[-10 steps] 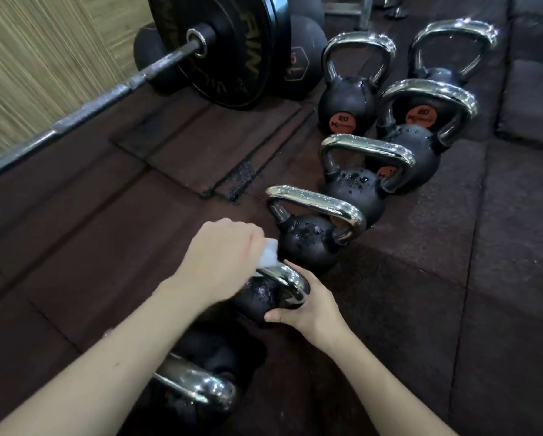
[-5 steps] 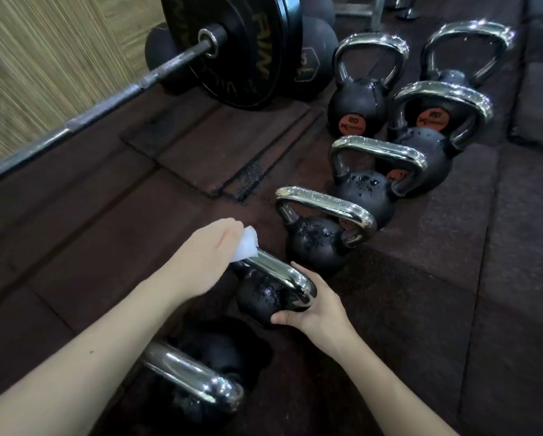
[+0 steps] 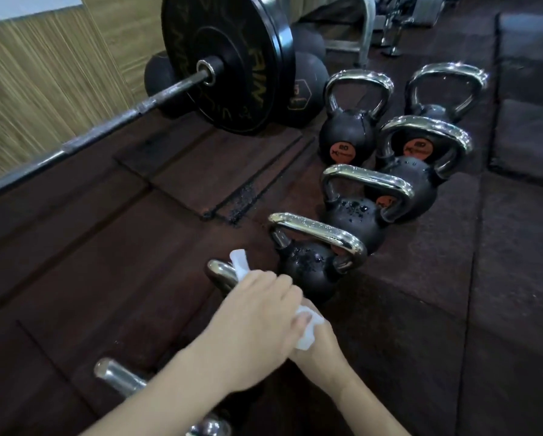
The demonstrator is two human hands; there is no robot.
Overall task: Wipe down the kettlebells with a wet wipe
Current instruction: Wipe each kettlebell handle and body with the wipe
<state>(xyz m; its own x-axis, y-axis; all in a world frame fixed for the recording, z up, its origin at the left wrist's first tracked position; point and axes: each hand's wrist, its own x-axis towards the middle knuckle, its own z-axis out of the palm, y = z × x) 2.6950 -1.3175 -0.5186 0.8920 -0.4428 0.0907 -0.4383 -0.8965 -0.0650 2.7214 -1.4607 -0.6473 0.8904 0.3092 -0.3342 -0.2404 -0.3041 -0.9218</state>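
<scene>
**Left hand wiping a kettlebell handle, lower centre**

Left hand [image 3: 257, 313] is clenched round the wet wipe [image 3: 306, 333] and wrapped over the chrome handle [image 3: 221, 273] of the near kettlebell; one white end sticks out at upper left of the fist, the other at its lower right. Right hand [image 3: 322, 344] sits under and behind the left one, mostly hidden; grip can't be told. Kettlebell row [image 3: 314, 262] runs diagonally toward upper right, bodies nearly touching, droplets on the black shells. Another chrome handle [image 3: 119, 377] lies at the bottom edge beneath the left forearm. Barbell [image 3: 157, 99] with black plate [image 3: 229, 58] crosses upper left. Bare dark rubber floor [image 3: 421, 309] fills the right and lower-left of frame.
</scene>
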